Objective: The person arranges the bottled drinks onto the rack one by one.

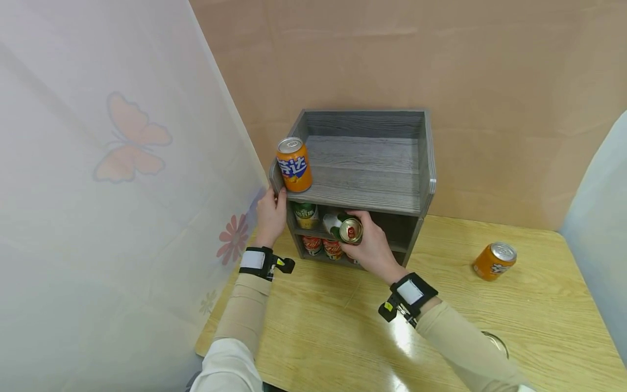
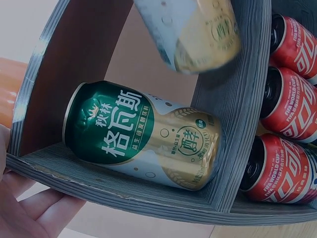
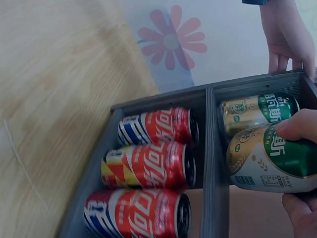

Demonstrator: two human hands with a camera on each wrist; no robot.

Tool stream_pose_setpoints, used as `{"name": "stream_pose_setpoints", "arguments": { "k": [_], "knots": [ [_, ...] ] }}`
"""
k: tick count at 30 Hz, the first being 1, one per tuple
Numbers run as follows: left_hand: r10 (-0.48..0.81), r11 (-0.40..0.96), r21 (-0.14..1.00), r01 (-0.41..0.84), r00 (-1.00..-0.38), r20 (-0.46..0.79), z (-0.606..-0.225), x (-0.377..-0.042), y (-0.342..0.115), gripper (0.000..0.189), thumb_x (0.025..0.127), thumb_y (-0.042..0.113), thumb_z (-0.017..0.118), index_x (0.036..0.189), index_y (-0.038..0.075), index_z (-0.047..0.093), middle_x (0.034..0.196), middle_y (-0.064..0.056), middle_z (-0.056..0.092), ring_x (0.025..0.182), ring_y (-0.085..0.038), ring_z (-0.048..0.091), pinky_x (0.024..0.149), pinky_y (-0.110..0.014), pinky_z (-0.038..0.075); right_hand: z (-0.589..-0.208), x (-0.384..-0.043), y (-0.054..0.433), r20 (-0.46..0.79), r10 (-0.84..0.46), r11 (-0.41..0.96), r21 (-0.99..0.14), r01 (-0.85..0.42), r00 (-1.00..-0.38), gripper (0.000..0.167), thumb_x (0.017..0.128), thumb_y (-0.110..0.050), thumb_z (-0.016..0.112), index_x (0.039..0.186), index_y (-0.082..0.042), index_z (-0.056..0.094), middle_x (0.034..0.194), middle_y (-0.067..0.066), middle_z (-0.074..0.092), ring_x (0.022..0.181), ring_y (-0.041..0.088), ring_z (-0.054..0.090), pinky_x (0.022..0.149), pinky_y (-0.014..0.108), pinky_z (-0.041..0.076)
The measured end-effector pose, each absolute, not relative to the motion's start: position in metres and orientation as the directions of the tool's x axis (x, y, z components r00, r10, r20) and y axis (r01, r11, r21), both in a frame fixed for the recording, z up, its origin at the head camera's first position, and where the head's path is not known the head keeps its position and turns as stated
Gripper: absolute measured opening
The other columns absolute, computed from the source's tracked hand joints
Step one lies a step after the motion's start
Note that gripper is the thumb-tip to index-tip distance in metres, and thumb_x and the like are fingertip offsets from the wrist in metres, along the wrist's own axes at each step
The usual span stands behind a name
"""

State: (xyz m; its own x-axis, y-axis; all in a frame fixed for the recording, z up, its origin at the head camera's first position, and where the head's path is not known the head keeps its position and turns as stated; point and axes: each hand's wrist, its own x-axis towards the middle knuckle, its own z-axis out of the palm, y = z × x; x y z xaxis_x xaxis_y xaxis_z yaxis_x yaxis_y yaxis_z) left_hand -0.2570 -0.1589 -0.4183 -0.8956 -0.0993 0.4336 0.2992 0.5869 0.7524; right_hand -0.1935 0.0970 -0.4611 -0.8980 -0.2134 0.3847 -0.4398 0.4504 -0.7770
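Note:
My right hand (image 1: 369, 245) grips a green, white and gold drink can (image 3: 272, 158), tilted at the front of the middle shelf of a grey wooden rack (image 1: 362, 179). Beside it on that shelf stands a matching green and gold can (image 2: 143, 136). With my left hand (image 1: 271, 215) I hold the rack's left side panel; its thumb lies near the top shelf's front corner. An orange soda can (image 1: 295, 166) stands on the top shelf, close to that thumb. On the bottom shelf sit several red cola cans (image 3: 143, 166), partly hidden in the head view.
Another orange can (image 1: 495, 261) stands on the wooden table (image 1: 548, 305) to the right. The gold rim of a can (image 1: 497, 343) shows behind my right forearm. A white curtain (image 1: 147, 245) borders the left side, and a brown backdrop (image 1: 490, 109) hangs behind the rack.

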Motion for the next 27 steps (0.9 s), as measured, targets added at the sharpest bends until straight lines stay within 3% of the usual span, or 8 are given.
{"name": "stream_pose_setpoints", "arguments": {
  "k": [9, 17, 21, 27],
  "knots": [
    [-0.099, 0.599, 0.742, 0.301, -0.892, 0.441, -0.418, -0.256, -0.159, 0.031, 0.110, 0.025, 0.048, 0.112, -0.001, 0.063, 0.093, -0.019, 0.066, 0.073, -0.031, 0.061, 0.061, -0.040, 0.043, -0.463, -0.200, 0.084, 0.353, -0.200, 0.454, -0.793, -0.406, -0.914, 0.076, 0.080, -0.003, 0.084, 0.144, -0.005, 0.042, 0.127, 0.018, 0.060, 0.110, 0.031, 0.064, 0.086, 0.046, 0.054],
    [-0.104, 0.597, 0.742, 0.307, -0.887, 0.451, -0.417, -0.256, -0.159, 0.031, 0.110, 0.026, 0.048, 0.105, -0.001, 0.062, 0.079, -0.015, 0.059, 0.067, -0.029, 0.056, 0.058, -0.038, 0.039, -0.454, -0.207, 0.083, 0.281, -0.199, 0.472, -0.812, -0.343, -0.939, 0.072, 0.083, -0.008, 0.084, 0.142, 0.000, 0.044, 0.125, 0.020, 0.061, 0.110, 0.033, 0.064, 0.087, 0.046, 0.053],
    [-0.109, 0.593, 0.746, 0.301, -0.889, 0.445, -0.416, -0.255, -0.159, 0.031, 0.110, 0.026, 0.048, 0.105, -0.001, 0.062, 0.081, -0.015, 0.060, 0.068, -0.029, 0.056, 0.060, -0.038, 0.040, -0.449, -0.214, 0.081, 0.247, -0.199, 0.487, -0.815, -0.315, -0.948, 0.070, 0.083, -0.012, 0.085, 0.141, -0.001, 0.047, 0.126, 0.018, 0.062, 0.113, 0.034, 0.063, 0.091, 0.046, 0.052],
    [-0.111, 0.593, 0.748, 0.297, -0.890, 0.442, -0.415, -0.254, -0.160, 0.031, 0.110, 0.025, 0.048, 0.105, -0.002, 0.062, 0.081, -0.016, 0.059, 0.068, -0.029, 0.056, 0.059, -0.038, 0.040, -0.444, -0.224, 0.077, 0.210, -0.188, 0.514, -0.811, -0.279, -0.959, 0.087, 0.086, -0.019, 0.084, 0.156, -0.009, 0.032, 0.146, 0.017, 0.050, 0.123, 0.035, 0.057, 0.095, 0.048, 0.049]
  ]
}}
